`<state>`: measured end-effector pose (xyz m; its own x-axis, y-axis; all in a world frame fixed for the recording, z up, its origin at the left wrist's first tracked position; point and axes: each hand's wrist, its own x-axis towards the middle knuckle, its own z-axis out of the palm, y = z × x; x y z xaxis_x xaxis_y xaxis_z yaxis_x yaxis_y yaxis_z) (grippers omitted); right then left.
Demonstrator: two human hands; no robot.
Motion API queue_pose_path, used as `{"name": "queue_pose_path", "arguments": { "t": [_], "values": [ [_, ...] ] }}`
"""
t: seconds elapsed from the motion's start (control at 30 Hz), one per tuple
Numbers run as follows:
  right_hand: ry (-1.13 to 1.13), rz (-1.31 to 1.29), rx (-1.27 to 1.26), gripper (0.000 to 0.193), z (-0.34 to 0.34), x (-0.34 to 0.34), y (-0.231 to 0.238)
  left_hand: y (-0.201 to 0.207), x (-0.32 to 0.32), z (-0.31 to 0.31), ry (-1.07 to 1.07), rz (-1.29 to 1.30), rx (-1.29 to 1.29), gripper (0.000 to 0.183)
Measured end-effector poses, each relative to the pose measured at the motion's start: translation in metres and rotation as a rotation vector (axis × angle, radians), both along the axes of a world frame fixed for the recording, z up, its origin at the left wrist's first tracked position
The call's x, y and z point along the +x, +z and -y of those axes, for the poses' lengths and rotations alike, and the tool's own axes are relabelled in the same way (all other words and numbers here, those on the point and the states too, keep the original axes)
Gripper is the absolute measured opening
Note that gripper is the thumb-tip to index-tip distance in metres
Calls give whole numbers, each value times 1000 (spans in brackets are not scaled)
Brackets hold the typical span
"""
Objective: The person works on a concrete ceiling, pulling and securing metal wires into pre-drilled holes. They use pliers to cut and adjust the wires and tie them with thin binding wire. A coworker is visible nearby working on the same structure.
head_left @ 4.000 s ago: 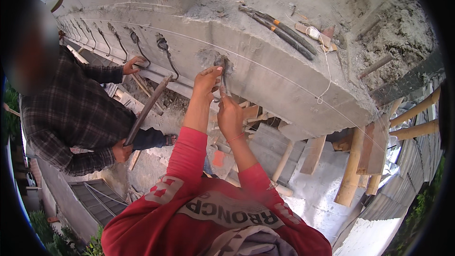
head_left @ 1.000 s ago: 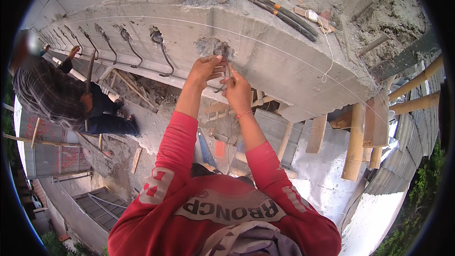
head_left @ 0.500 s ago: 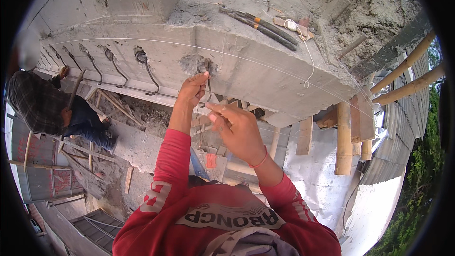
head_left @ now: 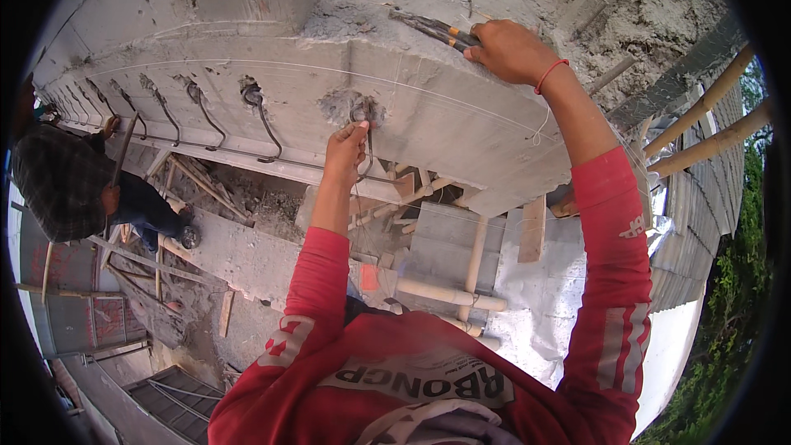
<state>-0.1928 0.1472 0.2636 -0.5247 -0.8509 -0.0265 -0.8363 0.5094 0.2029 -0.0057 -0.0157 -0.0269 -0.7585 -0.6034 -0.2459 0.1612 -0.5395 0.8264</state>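
My left hand (head_left: pixel 346 148) is closed in a pinch at a bent steel bar (head_left: pixel 368 144) that comes out of a chipped hole in the concrete beam (head_left: pixel 445 128). A thin wire (head_left: pixel 356 202) hangs below those fingers; its upper end is hidden in the pinch. Up on the beam's top, my right hand (head_left: pixel 515 49) is closed over the handle end of long-handled pliers (head_left: pixel 432 29), black with orange bands. The pliers lie on the concrete, and the palm covers their handle tips.
More bent bars (head_left: pixel 268 132) stick out along the beam to the left. A white string (head_left: pixel 395 82) runs across its face. A co-worker (head_left: pixel 66 181) stands at the left with a bar. Bamboo poles (head_left: pixel 709 140) jut in at right; timber (head_left: pixel 453 290) lies below.
My right hand has left the spot beside my left hand and reached up and right onto the pliers. My left hand stays at the bent bar.
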Motion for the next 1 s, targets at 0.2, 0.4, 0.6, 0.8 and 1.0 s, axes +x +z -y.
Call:
{"name": "queue_pose_path", "arguments": {
  "t": [0.2, 0.4, 0.6, 0.8, 1.0],
  "values": [
    [113, -234, -158, 51, 2, 3, 16, -11, 4, 1, 19, 5, -74, 22],
    [45, -31, -653, 52, -52, 85, 75, 0, 13, -2, 99, 107, -242, 28],
    [-190, 926, -1083, 57, -132, 225, -13, -2, -2, -5, 238, 231, -592, 25],
    [-383, 1311, -870, 31, -94, 220, -150, 33, 12, 1, 253, 411, -975, 20],
    [-432, 1347, -735, 37, -57, 175, -210, 39, 18, 8, 175, 430, -1068, 22]
  ]
}}
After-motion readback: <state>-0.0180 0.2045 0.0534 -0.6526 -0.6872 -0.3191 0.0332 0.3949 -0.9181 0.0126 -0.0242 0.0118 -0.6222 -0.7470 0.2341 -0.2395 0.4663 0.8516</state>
